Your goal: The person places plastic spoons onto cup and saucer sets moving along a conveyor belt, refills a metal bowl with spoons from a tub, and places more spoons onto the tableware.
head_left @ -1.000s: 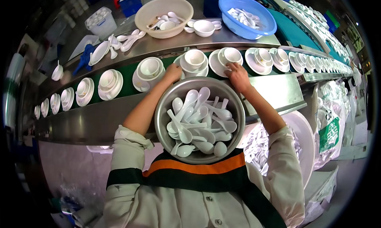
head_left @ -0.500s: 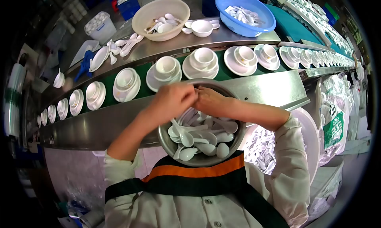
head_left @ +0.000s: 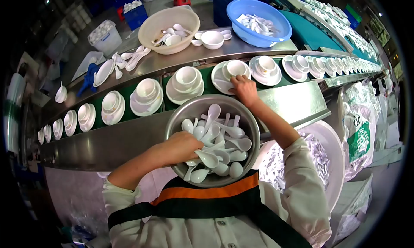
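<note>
A steel bowl full of white spoons rests in front of my body. My left hand reaches over the bowl's left side, fingers curled down among the spoons; its fingertips are hidden. Beyond the bowl, my right hand is at the conveyor, its fingers bent at the front of a white cup on a plate. What lies under those fingertips is too small to tell. More cups on plates line the green belt on both sides.
Behind the belt stand a cream basin and a blue basin, both holding spoons, with a small bowl between them. A large tub of spoons is at lower right. A metal ledge juts out by my right forearm.
My hands, together over the bowl half a second ago, have parted: the left is down at the spoons, the right out at a cup. The cup sets have shifted along the belt.
</note>
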Demonstrator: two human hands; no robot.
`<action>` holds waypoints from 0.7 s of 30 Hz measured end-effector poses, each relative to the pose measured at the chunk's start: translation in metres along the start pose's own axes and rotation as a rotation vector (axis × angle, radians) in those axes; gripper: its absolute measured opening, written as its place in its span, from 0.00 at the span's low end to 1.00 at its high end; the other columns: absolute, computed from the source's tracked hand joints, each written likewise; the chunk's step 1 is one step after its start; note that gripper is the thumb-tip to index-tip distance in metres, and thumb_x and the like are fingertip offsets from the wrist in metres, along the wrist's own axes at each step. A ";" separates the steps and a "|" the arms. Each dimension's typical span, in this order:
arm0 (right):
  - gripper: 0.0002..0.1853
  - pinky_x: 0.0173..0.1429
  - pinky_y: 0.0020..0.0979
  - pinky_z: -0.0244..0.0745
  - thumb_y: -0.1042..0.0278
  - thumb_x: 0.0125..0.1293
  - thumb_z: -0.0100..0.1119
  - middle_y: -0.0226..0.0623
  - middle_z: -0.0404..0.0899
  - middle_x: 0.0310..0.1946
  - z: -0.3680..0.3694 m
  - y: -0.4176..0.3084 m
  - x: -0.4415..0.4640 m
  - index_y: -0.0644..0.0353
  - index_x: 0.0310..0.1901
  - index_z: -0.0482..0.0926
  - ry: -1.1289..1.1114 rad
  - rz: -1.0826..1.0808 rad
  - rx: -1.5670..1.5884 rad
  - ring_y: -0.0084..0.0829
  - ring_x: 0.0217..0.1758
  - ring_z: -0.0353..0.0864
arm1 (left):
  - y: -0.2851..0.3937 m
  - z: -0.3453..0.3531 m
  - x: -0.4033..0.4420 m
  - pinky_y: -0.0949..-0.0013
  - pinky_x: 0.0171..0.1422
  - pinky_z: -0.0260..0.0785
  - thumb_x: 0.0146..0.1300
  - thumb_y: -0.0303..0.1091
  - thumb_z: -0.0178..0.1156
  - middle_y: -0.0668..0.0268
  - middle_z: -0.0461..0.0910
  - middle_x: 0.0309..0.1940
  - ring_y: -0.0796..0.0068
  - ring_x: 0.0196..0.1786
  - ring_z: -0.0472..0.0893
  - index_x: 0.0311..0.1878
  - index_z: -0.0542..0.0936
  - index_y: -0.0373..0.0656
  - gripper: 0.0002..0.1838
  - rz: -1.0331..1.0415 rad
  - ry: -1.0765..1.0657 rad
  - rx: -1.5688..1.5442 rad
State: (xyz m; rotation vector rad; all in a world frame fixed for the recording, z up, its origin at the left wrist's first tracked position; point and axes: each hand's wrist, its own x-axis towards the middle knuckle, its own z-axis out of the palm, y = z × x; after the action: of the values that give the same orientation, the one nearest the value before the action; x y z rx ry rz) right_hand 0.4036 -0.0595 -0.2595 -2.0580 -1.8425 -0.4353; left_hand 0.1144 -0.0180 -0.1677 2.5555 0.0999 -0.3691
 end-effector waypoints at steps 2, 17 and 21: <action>0.15 0.36 0.35 0.73 0.60 0.47 0.65 0.33 0.72 0.27 0.005 -0.005 0.003 0.54 0.34 0.72 0.059 0.030 0.028 0.36 0.35 0.76 | -0.003 0.003 -0.003 0.56 0.34 0.67 0.49 0.33 0.61 0.54 0.75 0.21 0.52 0.28 0.76 0.31 0.79 0.40 0.07 0.022 0.010 -0.052; 0.13 0.37 0.36 0.75 0.61 0.52 0.62 0.38 0.76 0.33 0.008 0.026 -0.017 0.57 0.36 0.74 -0.030 0.273 -0.108 0.36 0.38 0.78 | 0.015 -0.040 0.021 0.58 0.34 0.64 0.57 0.37 0.56 0.54 0.74 0.22 0.55 0.29 0.74 0.31 0.78 0.40 0.10 0.140 0.136 -0.123; 0.20 0.42 0.37 0.74 0.53 0.48 0.66 0.40 0.78 0.35 -0.004 0.014 -0.012 0.58 0.36 0.77 -0.039 0.335 -0.053 0.39 0.39 0.78 | 0.021 -0.049 0.040 0.59 0.34 0.64 0.57 0.37 0.57 0.54 0.74 0.21 0.56 0.28 0.74 0.31 0.78 0.39 0.10 0.173 0.153 -0.102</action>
State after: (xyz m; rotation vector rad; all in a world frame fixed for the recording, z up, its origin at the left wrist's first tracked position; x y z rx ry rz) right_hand 0.4164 -0.0731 -0.2613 -2.3681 -1.4776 -0.3582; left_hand 0.1677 -0.0101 -0.1283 2.4656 -0.0452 -0.1001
